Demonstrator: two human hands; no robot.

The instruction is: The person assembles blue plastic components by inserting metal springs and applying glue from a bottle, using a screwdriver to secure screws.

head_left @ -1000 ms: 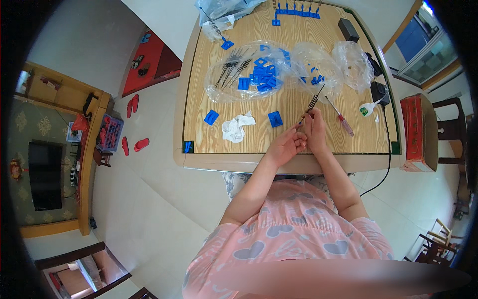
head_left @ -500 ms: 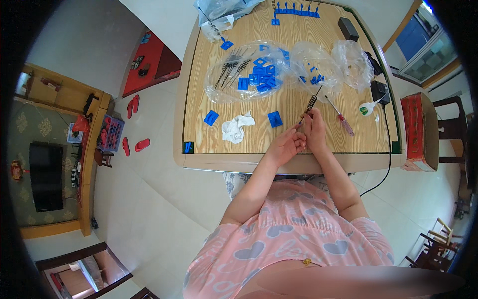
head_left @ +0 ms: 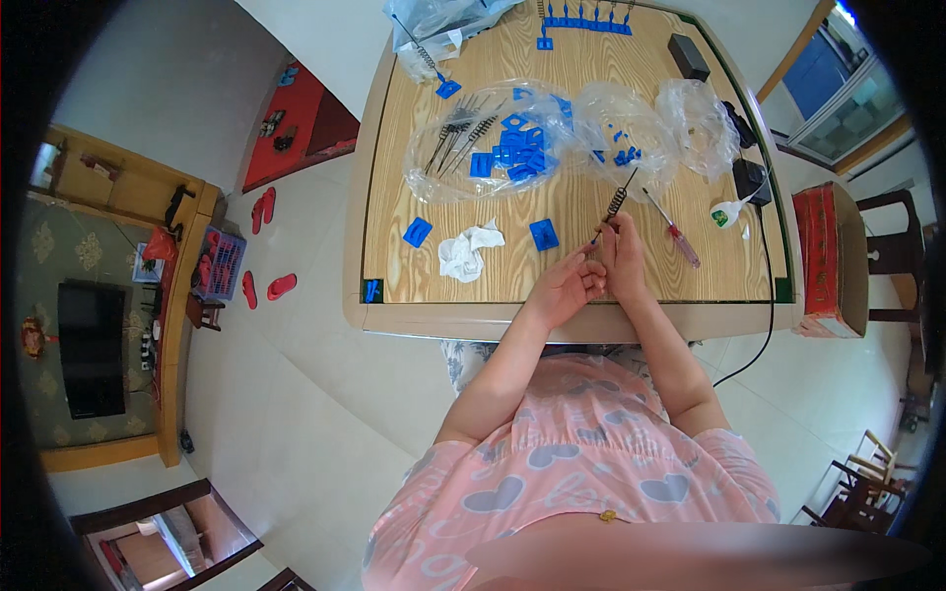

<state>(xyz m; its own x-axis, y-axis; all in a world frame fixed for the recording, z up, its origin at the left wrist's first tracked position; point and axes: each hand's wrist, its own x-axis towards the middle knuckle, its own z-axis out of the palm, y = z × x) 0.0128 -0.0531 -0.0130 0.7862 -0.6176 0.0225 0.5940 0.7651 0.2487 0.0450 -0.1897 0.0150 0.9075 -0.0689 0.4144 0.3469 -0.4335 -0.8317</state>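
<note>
Close to the table's front edge, my two hands are together around a thin dark rod with a coil spring [head_left: 617, 203], which slants up and to the right. My right hand [head_left: 624, 261] is closed on its lower part. At the rod's bottom end, the thumb and forefinger of my left hand [head_left: 565, 291] pinch it, the other fingers loosely curled. What sits right between the fingertips is too small to make out. A blue square plastic base [head_left: 544, 235] lies just left of the hands, and a screwdriver [head_left: 678, 236] with a clear reddish handle lies to their right.
Clear plastic bags hold blue bases [head_left: 522, 148], dark spring rods [head_left: 458, 133] and small blue parts [head_left: 628, 156]. A crumpled white tissue [head_left: 471, 252] and another blue base [head_left: 417, 232] lie left. Assembled pieces [head_left: 588, 24] stand at the far edge. A black cable [head_left: 770, 286] hangs at right.
</note>
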